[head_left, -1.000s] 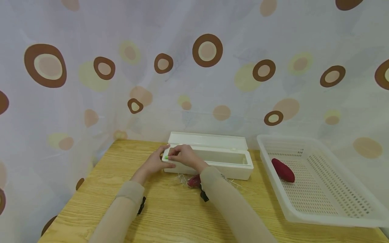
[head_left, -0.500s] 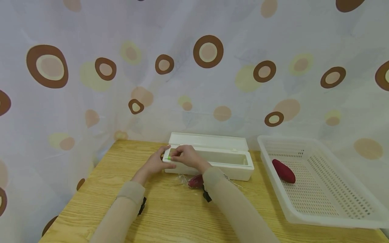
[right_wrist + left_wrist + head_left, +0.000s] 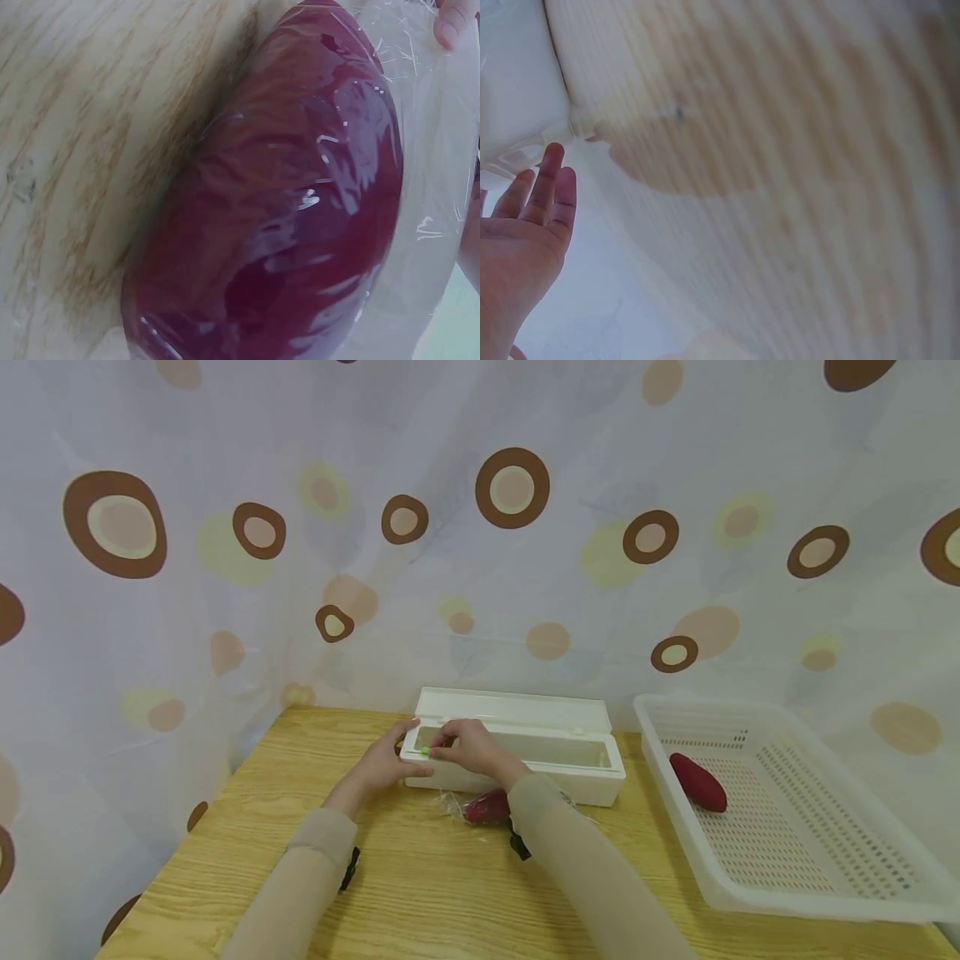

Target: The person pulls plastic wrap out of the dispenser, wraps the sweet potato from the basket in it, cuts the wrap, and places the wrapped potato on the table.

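Observation:
A long white cling film dispenser lies on the table with its lid tipped back. My left hand grips its left end, thumb at the front and fingers toward the back; the left wrist view catches those fingers against the white end. Between thumb and fingers, my right hand pinches a small green slide cutter on the front rim track. Just before the dispenser, a dark red sweet potato lies under clear cling film. Up close, film covers the sweet potato in the right wrist view.
A white slotted plastic basket stands to the right, holding another red sweet potato without visible film. Behind the wooden table hangs a pale curtain with brown rings. Dark straps show beneath both forearms.
My right hand and the green slide cutter have shifted a little to the right along the dispenser's track. The left hand stays at the left end.

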The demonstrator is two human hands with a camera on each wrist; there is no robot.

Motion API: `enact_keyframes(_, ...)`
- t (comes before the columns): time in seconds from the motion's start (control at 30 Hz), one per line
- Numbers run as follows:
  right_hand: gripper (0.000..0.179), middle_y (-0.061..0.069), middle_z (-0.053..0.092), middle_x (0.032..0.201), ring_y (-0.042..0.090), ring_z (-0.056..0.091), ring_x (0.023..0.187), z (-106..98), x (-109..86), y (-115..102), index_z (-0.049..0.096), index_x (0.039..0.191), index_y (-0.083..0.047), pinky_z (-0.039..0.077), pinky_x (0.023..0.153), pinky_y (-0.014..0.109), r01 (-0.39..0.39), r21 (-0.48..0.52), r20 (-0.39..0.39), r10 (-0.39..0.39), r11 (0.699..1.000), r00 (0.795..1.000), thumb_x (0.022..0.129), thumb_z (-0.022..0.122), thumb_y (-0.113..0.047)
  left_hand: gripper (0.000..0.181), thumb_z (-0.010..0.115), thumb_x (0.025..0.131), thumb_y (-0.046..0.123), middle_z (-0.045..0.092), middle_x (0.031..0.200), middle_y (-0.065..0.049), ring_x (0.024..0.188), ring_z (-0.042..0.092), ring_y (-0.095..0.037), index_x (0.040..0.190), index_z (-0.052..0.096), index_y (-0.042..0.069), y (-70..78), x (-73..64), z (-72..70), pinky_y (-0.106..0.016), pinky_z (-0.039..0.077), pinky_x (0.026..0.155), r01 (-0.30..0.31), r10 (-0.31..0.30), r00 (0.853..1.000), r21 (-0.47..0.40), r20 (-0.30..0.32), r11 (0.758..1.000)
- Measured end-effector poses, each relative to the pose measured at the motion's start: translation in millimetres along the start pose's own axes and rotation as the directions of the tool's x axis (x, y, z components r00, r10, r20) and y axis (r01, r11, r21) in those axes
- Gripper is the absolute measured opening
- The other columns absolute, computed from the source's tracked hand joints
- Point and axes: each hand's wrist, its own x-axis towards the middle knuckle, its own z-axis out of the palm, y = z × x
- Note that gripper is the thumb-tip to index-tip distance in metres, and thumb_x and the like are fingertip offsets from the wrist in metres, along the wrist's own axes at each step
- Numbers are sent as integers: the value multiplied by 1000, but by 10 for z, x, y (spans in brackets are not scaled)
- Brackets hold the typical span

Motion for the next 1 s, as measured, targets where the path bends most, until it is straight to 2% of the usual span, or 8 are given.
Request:
enact_keyframes(0.27,10,-2,65,82,9,54,74,1,-13,16,71,88,-10,45,64,21,15,-8,-9,-15,1000,1000,87,68,-20,96,82,73,26,48,131,-12,106,57,-24,149,24,24,2,1,-13,-32,51,77,5,-5,1000,-21,10,1000)
enact_keyframes(0.53,10,-1,66,82,9,56,75,1,-36,23,71,88,-10,45,66,21,34,-6,-19,-34,999,999,87,69,-20,96,83,72,28,49,132,-12,108,56,-25,149,25,24,8,1,-16,-32,50,79,14,-14,1000,21,0,1000)
enact_keyframes(1.0,8,0,66,82,11,60,78,-8,-61,67,70,86,-9,48,70,22,43,15,-28,-42,999,999,87,69,-17,94,82,73,26,51,130,-15,103,57,-24,149,26,22,46,-19,-21,-31,50,77,19,-18,1000,54,-17,998)
